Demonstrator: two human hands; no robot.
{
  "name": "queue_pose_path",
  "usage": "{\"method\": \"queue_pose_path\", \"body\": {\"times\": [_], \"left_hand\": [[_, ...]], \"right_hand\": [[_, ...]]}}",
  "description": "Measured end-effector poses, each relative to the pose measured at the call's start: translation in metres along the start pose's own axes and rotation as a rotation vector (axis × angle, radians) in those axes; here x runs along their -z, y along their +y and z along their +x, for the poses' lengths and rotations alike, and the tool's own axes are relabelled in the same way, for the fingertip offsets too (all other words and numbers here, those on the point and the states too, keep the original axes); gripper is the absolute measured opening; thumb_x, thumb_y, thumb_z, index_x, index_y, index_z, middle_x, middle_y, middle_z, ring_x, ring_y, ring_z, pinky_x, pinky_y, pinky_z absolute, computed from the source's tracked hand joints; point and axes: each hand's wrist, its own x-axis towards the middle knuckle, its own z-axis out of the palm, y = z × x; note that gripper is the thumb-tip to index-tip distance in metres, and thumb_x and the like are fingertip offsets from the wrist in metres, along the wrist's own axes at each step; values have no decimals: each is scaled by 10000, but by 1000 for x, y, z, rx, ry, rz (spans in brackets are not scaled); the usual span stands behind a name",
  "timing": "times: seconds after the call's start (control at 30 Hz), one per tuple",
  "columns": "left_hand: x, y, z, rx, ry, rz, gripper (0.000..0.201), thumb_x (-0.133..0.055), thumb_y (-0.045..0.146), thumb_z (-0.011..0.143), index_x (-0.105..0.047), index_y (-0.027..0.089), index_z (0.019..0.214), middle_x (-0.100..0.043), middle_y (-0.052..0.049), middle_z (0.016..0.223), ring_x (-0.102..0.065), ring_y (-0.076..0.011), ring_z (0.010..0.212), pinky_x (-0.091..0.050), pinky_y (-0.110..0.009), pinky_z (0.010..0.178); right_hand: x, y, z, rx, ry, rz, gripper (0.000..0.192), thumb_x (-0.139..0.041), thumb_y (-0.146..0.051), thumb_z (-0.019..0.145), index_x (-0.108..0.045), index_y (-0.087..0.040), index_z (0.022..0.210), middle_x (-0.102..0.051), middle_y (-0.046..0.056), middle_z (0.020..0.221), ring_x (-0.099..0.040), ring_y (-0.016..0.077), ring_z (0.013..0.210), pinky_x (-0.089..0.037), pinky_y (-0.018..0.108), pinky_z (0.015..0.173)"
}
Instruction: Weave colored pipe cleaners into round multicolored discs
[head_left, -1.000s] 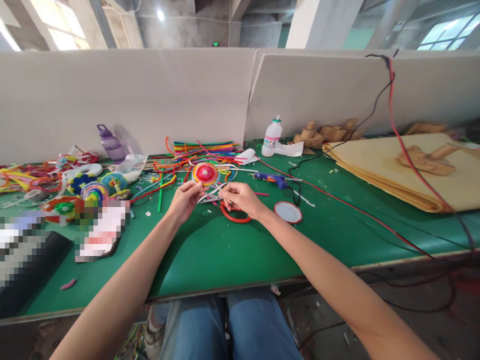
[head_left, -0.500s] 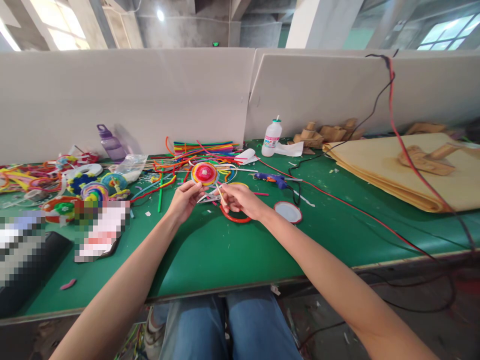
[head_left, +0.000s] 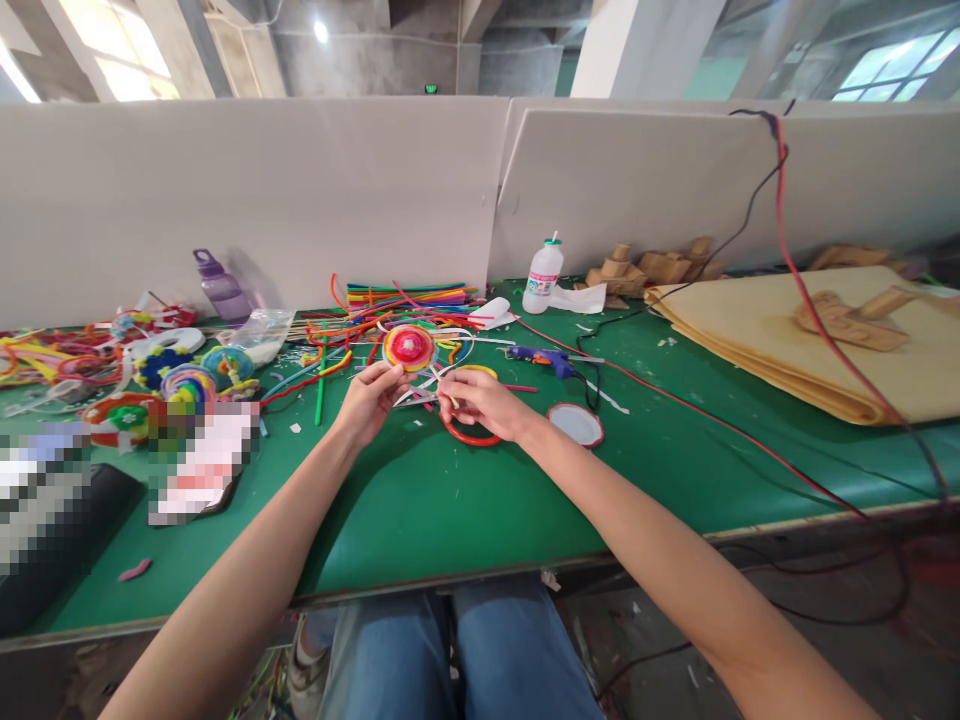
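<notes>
Our left hand pinches the spiral disc; our right hand grips a thin stick over the green table.

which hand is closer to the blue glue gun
Right. The right hand is just near-left of the glue gun; the left hand is farther left, holding the spiral disc.

Two hands, one white bottle, one purple bottle, one glue gun, one round lid.
</notes>
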Motion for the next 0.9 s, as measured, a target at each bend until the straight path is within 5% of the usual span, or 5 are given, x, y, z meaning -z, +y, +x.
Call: {"method": "queue_pose_path", "body": {"times": [0.37, 0.67, 0.9], "left_hand": [[-1, 0, 0, 3, -1, -10, 285, -866, 262, 533, -631, 151, 651, -704, -1, 664, -697, -112, 718, -528, -153, 650], [2, -1, 2, -7, -4, -24, 272, -860, 253, 549, -641, 150, 673, -702, 1, 657, -698, -118, 721, -528, -162, 655], [2, -1, 1, 2, -4, -12, 268, -858, 258, 553, -641, 153, 669, -704, -2, 662, -698, -115, 728, -523, -159, 659]], "right_hand": [[1, 4, 3, 44, 120, -41, 286, -758, -279, 668, -494, -169, 678, -570, -40, 493, -352, 21, 358, -215, 159, 348], [4, 3, 2, -55, -81, 128, 284, -618, -389, 824, -643, -110, 872, -451, -51, 526, -429, 48, 443, -210, 160, 361], [6, 4, 4, -51, -34, 145, 238, -640, -343, 805, -645, -106, 806, -409, -65, 520, -407, 39, 430, -200, 165, 373]]}}
